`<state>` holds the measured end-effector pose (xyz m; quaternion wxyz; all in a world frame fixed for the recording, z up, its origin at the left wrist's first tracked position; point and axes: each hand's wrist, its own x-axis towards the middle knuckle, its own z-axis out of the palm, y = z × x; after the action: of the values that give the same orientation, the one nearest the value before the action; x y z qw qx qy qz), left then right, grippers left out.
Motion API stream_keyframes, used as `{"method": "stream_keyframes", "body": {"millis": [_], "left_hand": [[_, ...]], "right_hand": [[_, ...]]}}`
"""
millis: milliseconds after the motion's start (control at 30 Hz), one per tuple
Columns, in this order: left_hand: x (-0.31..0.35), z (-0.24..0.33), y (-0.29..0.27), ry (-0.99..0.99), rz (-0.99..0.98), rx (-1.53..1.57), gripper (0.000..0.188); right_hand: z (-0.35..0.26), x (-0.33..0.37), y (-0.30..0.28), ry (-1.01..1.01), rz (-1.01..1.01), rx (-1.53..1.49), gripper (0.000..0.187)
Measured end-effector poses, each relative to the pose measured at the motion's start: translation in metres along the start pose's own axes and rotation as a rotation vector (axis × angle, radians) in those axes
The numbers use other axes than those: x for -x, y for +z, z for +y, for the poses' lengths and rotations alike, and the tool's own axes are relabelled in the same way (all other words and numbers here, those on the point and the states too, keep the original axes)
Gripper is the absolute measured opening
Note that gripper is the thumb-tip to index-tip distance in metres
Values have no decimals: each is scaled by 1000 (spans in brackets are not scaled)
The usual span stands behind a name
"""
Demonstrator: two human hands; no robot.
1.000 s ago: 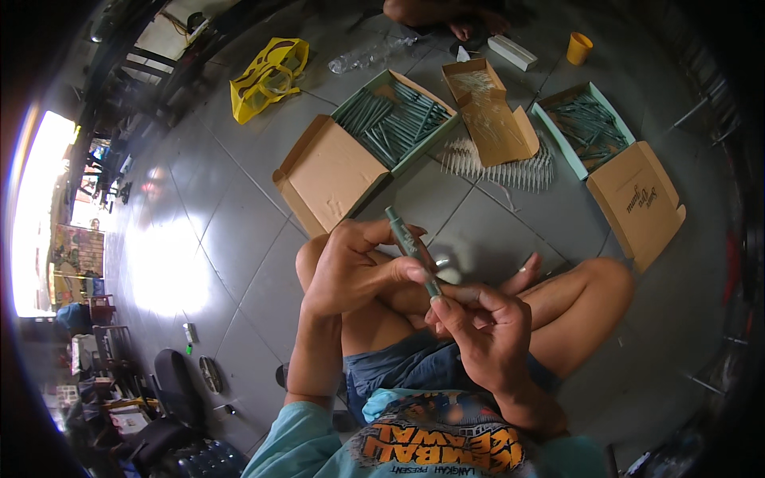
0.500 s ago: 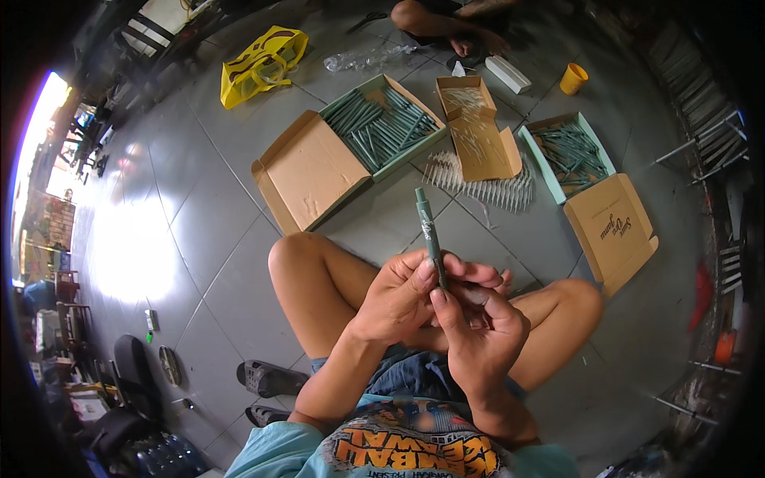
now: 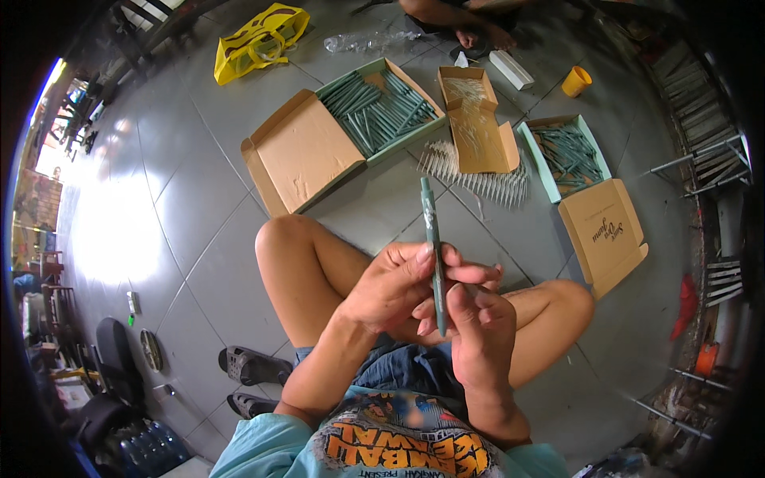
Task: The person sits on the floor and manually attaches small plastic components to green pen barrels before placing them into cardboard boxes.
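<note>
A dark green pen [image 3: 431, 227] with pale printing stands nearly upright in front of me. My left hand [image 3: 386, 291] is closed on its middle, thumb in front and fingers running behind it. Just right of the pen's lower half is my right hand [image 3: 486, 327], its thumb raised off the barrel. Those right fingers bend loosely and are partly hidden; I see nothing between them. Beyond my knees, an open box [image 3: 382, 111] holds many similar green pens. To the right, a smaller open box [image 3: 566, 155] contains more of them.
Between the boxes lies an open brown carton [image 3: 486, 151] with thin clear pieces, and rows of slim whitish pieces [image 3: 502, 185] beside it. A yellow bag [image 3: 259, 44], crumpled clear plastic [image 3: 366, 41], a white box [image 3: 511, 70] and a yellow cup [image 3: 576, 81] lie farther off, near another person's feet [image 3: 482, 38].
My right thumb has come off the pen, so its lower part shows. The pen has turned, with its printing now facing more to the side. The view has shifted slightly.
</note>
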<state>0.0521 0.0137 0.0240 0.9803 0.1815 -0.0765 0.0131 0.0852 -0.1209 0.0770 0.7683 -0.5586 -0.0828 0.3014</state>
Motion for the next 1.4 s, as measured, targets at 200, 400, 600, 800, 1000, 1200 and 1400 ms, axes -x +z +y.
{"method": "stream_keyframes", "body": {"millis": [200,400,600,800,1000,1200,1400], "left_hand": [[2,3,0,-58,92,-43,33],[4,4,2,-66,178,-135,35],[3,3,3,-55,148,-59,35],[3,3,-3,-59,93,-29,35],[3,3,0,-59,138,-90,34],[3,-1,0,-58,98,-72,33],[1,-1,9,-123,167,-19,36]], "right_hand": [[10,6,-11,222,-82,-191,49],[9,8,-12,240,-86,-223,45],[7,7,-15,221,-166,-162,44],[10,4,-15,183,-187,-97,40],[11,5,-15,199,-166,-116,32],[17,2,-20,137,-259,-123,29],[20,0,-21,176,-277,-243,33]]}}
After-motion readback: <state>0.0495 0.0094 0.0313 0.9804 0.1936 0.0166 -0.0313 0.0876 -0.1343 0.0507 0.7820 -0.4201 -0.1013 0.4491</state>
